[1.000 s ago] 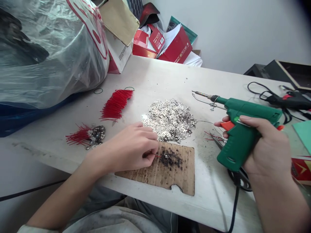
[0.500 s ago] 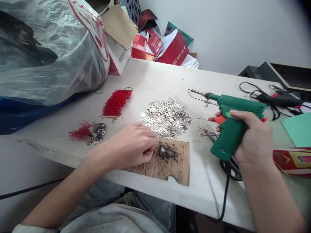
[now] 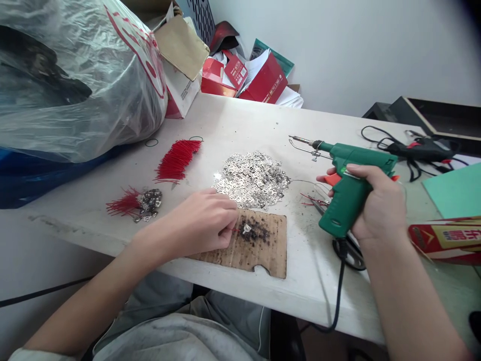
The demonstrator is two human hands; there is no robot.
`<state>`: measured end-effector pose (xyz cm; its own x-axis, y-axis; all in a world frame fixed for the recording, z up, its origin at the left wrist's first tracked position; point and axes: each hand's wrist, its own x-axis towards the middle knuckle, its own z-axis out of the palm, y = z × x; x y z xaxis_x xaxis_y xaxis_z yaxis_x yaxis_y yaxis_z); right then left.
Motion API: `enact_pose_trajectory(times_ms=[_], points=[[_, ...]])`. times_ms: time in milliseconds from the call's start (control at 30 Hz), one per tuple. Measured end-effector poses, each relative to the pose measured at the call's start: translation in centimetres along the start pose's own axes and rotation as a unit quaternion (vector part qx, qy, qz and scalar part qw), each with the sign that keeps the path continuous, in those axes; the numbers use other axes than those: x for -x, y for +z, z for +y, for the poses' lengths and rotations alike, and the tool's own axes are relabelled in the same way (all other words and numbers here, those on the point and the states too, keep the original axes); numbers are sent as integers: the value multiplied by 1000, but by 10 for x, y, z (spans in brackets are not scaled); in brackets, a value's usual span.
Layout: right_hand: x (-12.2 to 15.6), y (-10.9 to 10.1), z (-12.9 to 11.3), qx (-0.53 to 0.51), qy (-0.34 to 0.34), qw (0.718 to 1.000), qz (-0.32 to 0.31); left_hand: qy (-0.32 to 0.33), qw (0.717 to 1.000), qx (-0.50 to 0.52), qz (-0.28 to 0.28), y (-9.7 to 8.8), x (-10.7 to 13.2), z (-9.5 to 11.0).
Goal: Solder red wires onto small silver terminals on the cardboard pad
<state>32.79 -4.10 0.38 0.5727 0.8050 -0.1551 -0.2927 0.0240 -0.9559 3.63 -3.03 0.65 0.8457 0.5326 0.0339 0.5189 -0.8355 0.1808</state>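
At the table edge, my left hand (image 3: 203,220) pinched a red wire (image 3: 236,230) against a metal tab (image 3: 247,228) on the scorched cardboard (image 3: 272,253). My right hand (image 3: 376,205) was wrapped around the green soldering gun (image 3: 349,188). A clear plastic bag (image 3: 93,90) held dark items and the red boxes (image 3: 265,80) held white papers. Neither grip had changed from a second earlier.

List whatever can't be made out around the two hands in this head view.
- Head view: the left hand curls over the red wire; its own fingers hide the pinch.
- The metal tab on the cardboard is too small to tell whether the wire touches it.
- The right hand and soldering gun cover most of the scissors.
- The cord drops below the table; its end is unseen.
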Motion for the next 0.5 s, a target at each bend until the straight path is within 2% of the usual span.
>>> enact_pose_trajectory(times_ms=[67, 200, 333, 500], points=[[-1, 0, 0, 3, -4, 1000, 6, 6, 1000, 0, 25, 0, 1, 3], [-2, 1, -1, 7, -8, 1000, 14, 5, 993, -34, 112, 2, 8, 14], [-3, -1, -2, 14, 8, 1000, 11, -5, 989, -23, 146, 8, 20, 27], [-6, -3, -1, 12, 4, 1000, 2, -30, 976, 0, 215, 24, 34, 41]])
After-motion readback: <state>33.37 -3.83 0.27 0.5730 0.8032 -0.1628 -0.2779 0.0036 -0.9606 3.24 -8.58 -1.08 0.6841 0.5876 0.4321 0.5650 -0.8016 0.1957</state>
